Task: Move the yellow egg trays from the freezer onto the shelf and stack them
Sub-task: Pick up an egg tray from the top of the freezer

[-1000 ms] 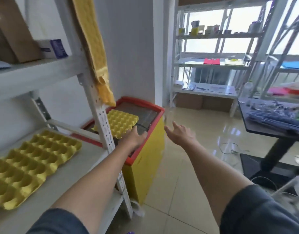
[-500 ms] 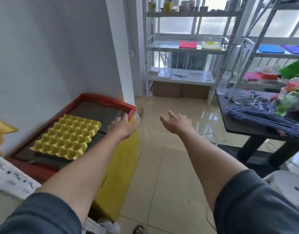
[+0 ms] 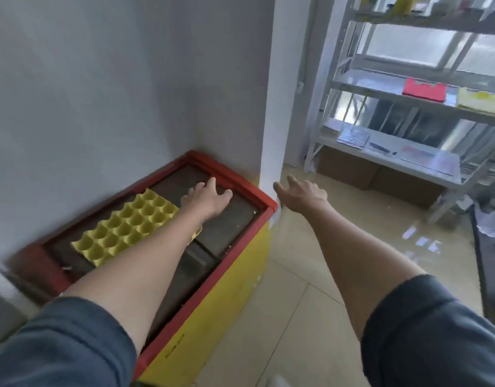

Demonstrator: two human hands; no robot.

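A yellow egg tray [image 3: 126,227] lies flat on the dark glass lid of the freezer [image 3: 235,280], a yellow chest with a red rim in the wall corner. My left hand [image 3: 207,198] hovers open above the lid just beyond the tray's far right corner, fingers spread, and my forearm crosses the tray's right edge. My right hand [image 3: 301,195] is stretched out open to the right of the freezer's far corner, over the floor, holding nothing. The shelf for the trays is out of view.
A white pillar [image 3: 280,107] stands right behind the freezer's far corner. Metal racks [image 3: 408,107] with papers and red and yellow items fill the back right, cardboard boxes [image 3: 380,177] under them. A dark table edge [image 3: 481,263] shows at far right. Glossy tiled floor [image 3: 296,303] lies between.
The view has swung left and down onto the freezer, and I am closer to it. My left hand moved from the freezer's front edge to over the lid past the tray. The right hand stays open.
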